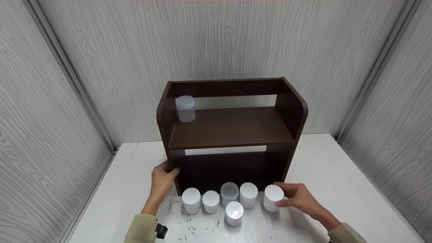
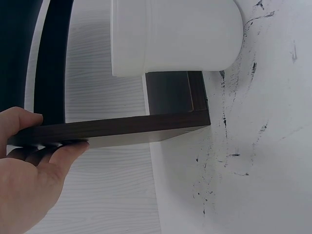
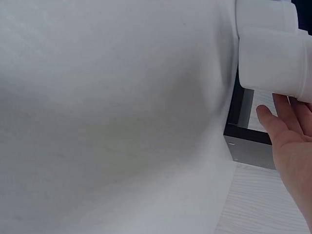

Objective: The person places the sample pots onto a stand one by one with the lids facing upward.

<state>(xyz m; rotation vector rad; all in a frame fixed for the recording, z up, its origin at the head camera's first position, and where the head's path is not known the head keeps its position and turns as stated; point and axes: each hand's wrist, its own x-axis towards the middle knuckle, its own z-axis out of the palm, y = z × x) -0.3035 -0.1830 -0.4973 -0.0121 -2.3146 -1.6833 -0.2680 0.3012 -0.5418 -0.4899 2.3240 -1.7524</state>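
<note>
My left hand point(image 1: 163, 180) grips the left side panel of a dark brown two-tier shelf point(image 1: 233, 128), thumb on one face and fingers on the other, as the left wrist view shows. At the shelf's front right, my right hand point(image 1: 300, 197) is beside a white lidded jar point(image 1: 273, 198). Its thumb and forefinger spread about the jar; in the right wrist view a gap shows between the thumb and the jar. Other jars stand along the front: white ones point(image 1: 191, 201) point(image 1: 211, 202) point(image 1: 248, 195) point(image 1: 234, 214) and one with a translucent lid point(image 1: 229, 193).
A translucent jar point(image 1: 186, 108) stands at the left end of the upper shelf board. The white table point(image 1: 128, 192) carries dark scuff marks near the jars. Grey wood-grain panels point(image 1: 222, 40) rise behind and on both sides.
</note>
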